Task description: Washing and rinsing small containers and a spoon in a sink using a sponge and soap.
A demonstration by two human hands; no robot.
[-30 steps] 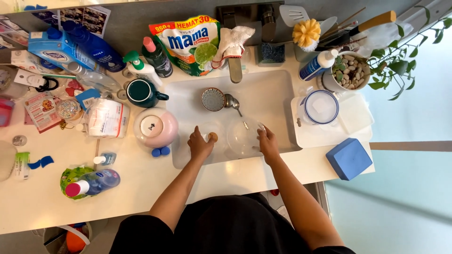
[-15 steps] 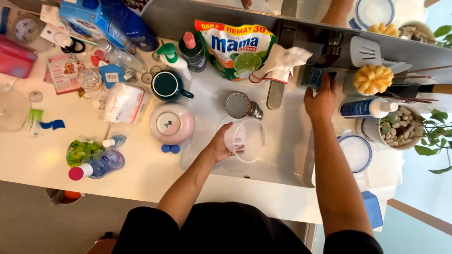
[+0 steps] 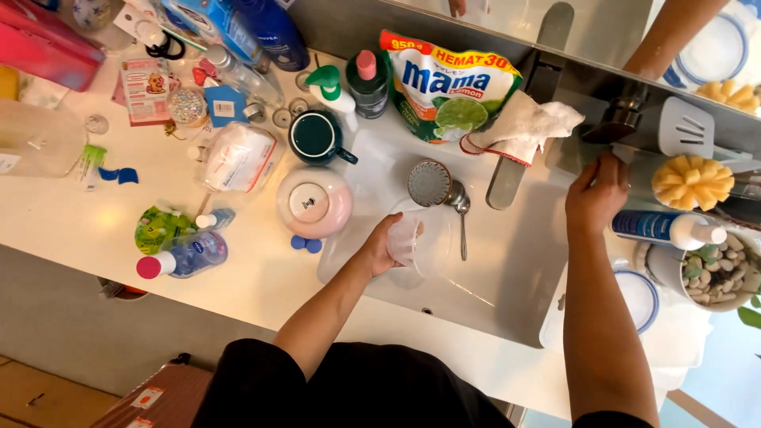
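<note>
Your left hand (image 3: 386, 246) is low in front of you, fingers curled in a grip, forearm bare and angled up from the left. Your right hand (image 3: 596, 196) is stretched far forward, arm nearly straight, fingers bent and pointing away from you.

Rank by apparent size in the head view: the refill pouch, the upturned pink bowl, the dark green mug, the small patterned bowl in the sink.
1. refill pouch
2. upturned pink bowl
3. dark green mug
4. small patterned bowl

The mug and small bowl look close in size, so their order is unsure.
</note>
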